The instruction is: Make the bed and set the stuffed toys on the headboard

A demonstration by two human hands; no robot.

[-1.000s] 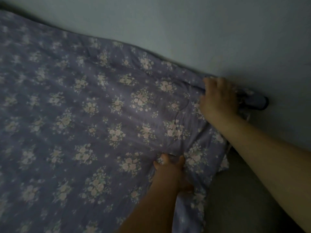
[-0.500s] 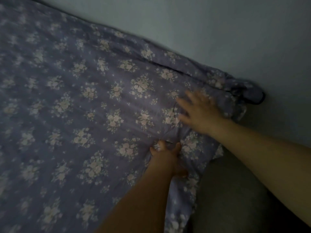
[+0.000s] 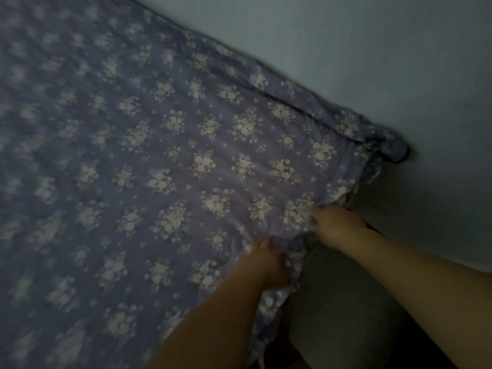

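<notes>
A purple floral bedsheet lies spread over the bed, reaching to the pale wall along its far edge; at the far right corner of the bed the cloth is bunched into a dark-edged lump against that wall. Both hands are at the right edge of the bed, close together; the left hand has its fingers curled round a gathered fold of the sheet's edge, gripping it; the right hand lies just beyond it, fingers bent into the ruffled hem, though blur leaves it unclear whether it pinches the cloth or only presses on it. Below the hands the sheet's border hangs down beside a grey surface. The picture is dim and soft.
</notes>
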